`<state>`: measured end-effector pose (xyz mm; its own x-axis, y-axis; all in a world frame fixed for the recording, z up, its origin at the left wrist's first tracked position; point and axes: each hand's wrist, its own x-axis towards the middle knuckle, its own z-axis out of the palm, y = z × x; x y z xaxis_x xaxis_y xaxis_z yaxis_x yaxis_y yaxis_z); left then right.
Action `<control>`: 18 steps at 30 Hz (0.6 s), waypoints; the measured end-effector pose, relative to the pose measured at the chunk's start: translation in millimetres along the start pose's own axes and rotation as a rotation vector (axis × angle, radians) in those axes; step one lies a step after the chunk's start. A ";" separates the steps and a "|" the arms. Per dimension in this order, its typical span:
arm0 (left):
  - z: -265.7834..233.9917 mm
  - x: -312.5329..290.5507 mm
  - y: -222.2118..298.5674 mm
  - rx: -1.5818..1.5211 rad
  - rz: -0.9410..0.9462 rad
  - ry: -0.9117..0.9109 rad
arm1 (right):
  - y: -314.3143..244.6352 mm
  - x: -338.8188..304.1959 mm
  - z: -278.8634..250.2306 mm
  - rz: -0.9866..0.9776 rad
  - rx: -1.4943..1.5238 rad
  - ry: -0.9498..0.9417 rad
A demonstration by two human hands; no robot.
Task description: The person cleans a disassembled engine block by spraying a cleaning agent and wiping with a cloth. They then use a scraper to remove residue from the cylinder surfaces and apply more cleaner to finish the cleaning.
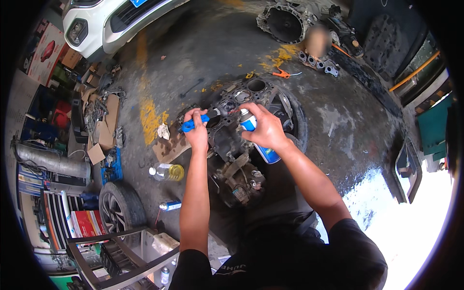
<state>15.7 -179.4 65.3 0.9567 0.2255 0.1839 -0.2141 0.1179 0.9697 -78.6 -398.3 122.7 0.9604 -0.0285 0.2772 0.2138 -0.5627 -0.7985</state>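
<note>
My left hand (197, 133) is closed round a blue-handled tool (195, 123) with a dark, flat head; whether it is a scraper or a brush I cannot tell. Gripped in my right hand (268, 129) is a blue aerosol spray can (267, 154) with a white top, my index finger at its nozzle. Both hands are above a greasy engine block (228, 137) with round cylinder bores. A wheel (300, 126) shows under and beside the block's right side. Nearer to me, a dirty metal assembly (240, 186) is attached to or lies against the block.
Left of the block are a clear bottle of yellow liquid (166, 172), another spray can (170, 206), stained cardboard (170, 149) and a tyre (130, 208). An orange air gun (281, 73) and a gasket (319, 64) lie beyond. A white car (101, 29) stands far left.
</note>
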 end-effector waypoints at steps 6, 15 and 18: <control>-35.4 -6.5 -2.7 0.255 -0.030 -0.095 | -7.3 4.9 2.1 0.009 -0.080 -0.011; -38.0 -9.9 26.4 0.451 0.160 -0.121 | 1.1 8.0 15.9 0.021 0.015 0.022; -46.5 -0.1 16.1 0.532 0.267 -0.116 | 1.1 17.6 23.0 0.006 -0.021 0.047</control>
<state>3.0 -132.5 73.4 0.9051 0.0707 0.4194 -0.3503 -0.4352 0.8294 -57.4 -380.4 114.4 0.9520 -0.0704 0.2978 0.2040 -0.5795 -0.7890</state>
